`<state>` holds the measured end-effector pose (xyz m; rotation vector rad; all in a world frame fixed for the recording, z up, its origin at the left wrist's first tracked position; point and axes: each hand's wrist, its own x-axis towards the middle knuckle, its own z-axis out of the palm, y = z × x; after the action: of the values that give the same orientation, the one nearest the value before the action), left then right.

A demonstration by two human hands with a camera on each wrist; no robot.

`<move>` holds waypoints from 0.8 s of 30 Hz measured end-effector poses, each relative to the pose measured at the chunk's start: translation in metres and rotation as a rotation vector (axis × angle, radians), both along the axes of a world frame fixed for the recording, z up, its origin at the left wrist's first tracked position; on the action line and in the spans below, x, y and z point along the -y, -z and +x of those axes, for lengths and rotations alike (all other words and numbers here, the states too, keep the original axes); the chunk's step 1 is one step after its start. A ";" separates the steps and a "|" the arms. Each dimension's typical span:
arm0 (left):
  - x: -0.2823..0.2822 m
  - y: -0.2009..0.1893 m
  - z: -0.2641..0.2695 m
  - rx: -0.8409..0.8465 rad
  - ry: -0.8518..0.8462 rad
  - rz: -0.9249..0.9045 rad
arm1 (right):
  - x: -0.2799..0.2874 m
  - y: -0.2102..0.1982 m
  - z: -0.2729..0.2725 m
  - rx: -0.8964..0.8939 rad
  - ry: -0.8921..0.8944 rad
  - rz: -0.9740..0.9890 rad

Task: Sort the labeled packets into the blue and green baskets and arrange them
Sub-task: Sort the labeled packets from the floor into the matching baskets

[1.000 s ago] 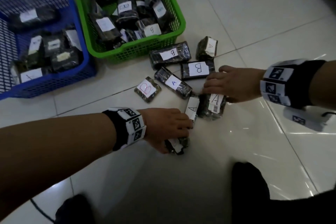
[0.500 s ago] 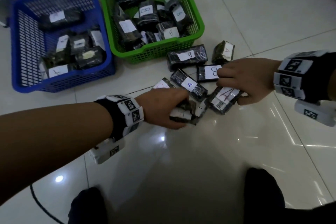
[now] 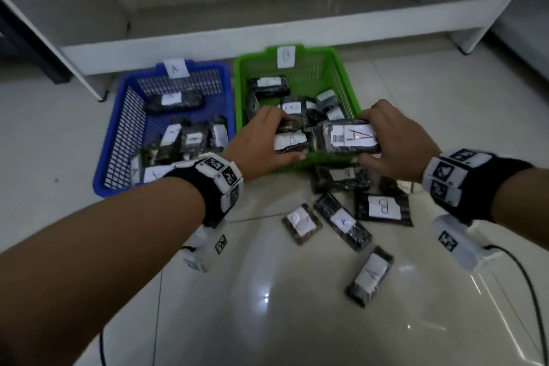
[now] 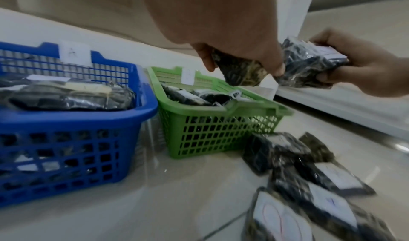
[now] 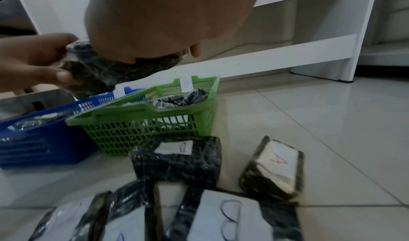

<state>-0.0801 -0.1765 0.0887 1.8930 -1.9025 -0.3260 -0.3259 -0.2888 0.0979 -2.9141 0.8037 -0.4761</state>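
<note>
Both hands now lifted off floor, over green basket (image 3: 341, 74): left hand (image 3: 255, 145) fingers grip B packet (image 3: 289, 141), right hand (image 3: 392, 142) A packet (image 3: 352, 135).

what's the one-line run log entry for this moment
left hand: holds B-labelled dark plastic packet | right hand: holds A-labelled dark plastic packet | both above green plastic basket

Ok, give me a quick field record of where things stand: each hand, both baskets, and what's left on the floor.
left hand: grips B packet, above green basket's near edge
right hand: grips A packet, also by green basket
blue basket: tagged A, holds several packets
green basket: tagged B, holds several packets
floor packets: at least six unsorted, A and B mixed
</note>
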 end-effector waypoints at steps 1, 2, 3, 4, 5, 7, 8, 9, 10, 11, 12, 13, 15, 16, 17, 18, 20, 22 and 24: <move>0.005 0.000 0.002 -0.040 -0.072 0.006 | 0.002 -0.001 0.008 0.040 0.055 0.010; 0.011 0.000 0.004 -0.067 -0.127 0.005 | 0.004 -0.003 0.015 0.067 0.099 0.017; 0.015 0.002 0.004 -0.066 -0.156 -0.001 | 0.004 -0.002 0.021 0.084 0.132 0.021; 0.021 0.002 0.006 -0.031 -0.170 -0.022 | 0.006 -0.004 0.026 0.094 0.149 0.015; 0.028 0.004 0.008 0.018 -0.177 -0.044 | 0.006 -0.004 0.029 0.101 0.154 0.014; 0.044 0.003 0.013 0.112 -0.225 -0.094 | 0.008 -0.005 0.030 0.115 0.146 0.006; 0.052 0.002 0.016 0.136 -0.273 -0.112 | 0.007 -0.004 0.029 0.119 0.143 0.006; 0.062 -0.001 0.020 0.124 -0.331 -0.129 | 0.008 -0.004 0.028 0.119 0.145 0.003; 0.070 -0.002 0.024 0.066 -0.384 -0.123 | 0.008 -0.003 0.026 0.123 0.152 0.013; 0.077 -0.003 0.028 -0.015 -0.422 -0.114 | 0.009 -0.002 0.025 0.133 0.166 0.025; 0.085 -0.004 0.033 -0.078 -0.450 -0.108 | 0.012 -0.002 0.024 0.145 0.178 0.040; 0.091 -0.003 0.036 -0.110 -0.473 -0.104 | 0.014 0.000 0.023 0.160 0.194 0.057; 0.104 0.002 0.045 -0.128 -0.513 -0.096 | 0.020 0.001 0.022 0.181 0.218 0.085; 0.110 0.006 0.049 -0.127 -0.534 -0.078 | 0.023 0.003 0.021 0.187 0.229 0.098; 0.116 0.009 0.054 -0.127 -0.553 -0.061 | 0.026 0.004 0.021 0.188 0.234 0.111; 0.120 0.013 0.057 -0.138 -0.570 -0.032 | 0.026 0.007 0.019 0.189 0.240 0.122; 0.127 0.021 0.066 -0.174 -0.577 0.006 | 0.029 0.012 0.019 0.195 0.255 0.147; 0.131 0.030 0.073 -0.168 -0.534 0.012 | 0.033 0.015 0.021 0.203 0.276 0.161; 0.133 0.036 0.076 -0.118 -0.435 0.036 | 0.038 0.017 0.025 0.206 0.296 0.167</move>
<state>-0.0042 -0.3096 0.0529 2.1914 -1.3707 -0.3252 -0.3011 -0.3266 0.0805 -2.5523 1.1843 -0.6828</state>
